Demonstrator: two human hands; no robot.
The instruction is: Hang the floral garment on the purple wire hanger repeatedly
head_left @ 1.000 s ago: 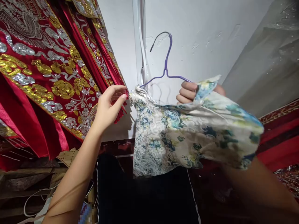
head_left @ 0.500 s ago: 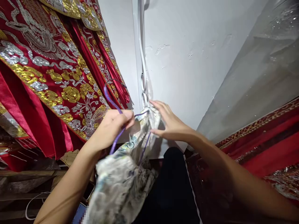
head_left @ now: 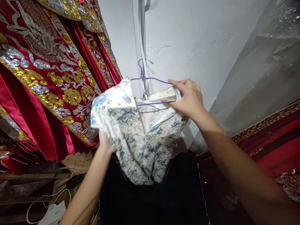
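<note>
A white floral blouse [head_left: 131,134] with blue, green and yellow print hangs spread out in front of me on a thin purple hanger [head_left: 159,80]. The hanger's hook points up near the wall, and its lower bar crosses the open neckline. My right hand [head_left: 188,97] is closed at the right shoulder, with thumb and fingers around the cloth and the hanger's end. On the other side, my left hand [head_left: 104,143] reaches up under the blouse's left sleeve. Cloth hides its fingers, so its grip does not show.
Red costumes with gold and silver sequins [head_left: 70,93] hang close on the left. Ahead is a white wall [head_left: 187,37] with a vertical white strip [head_left: 142,47]. Clear plastic sheeting [head_left: 248,81] covers red garments at right. A white cable [head_left: 35,203] lies low at left.
The blouse, bunched and hanging low before, is now spread over the hanger. My left hand went from holding the purple hanger to under the left sleeve; my right hand moved right and up.
</note>
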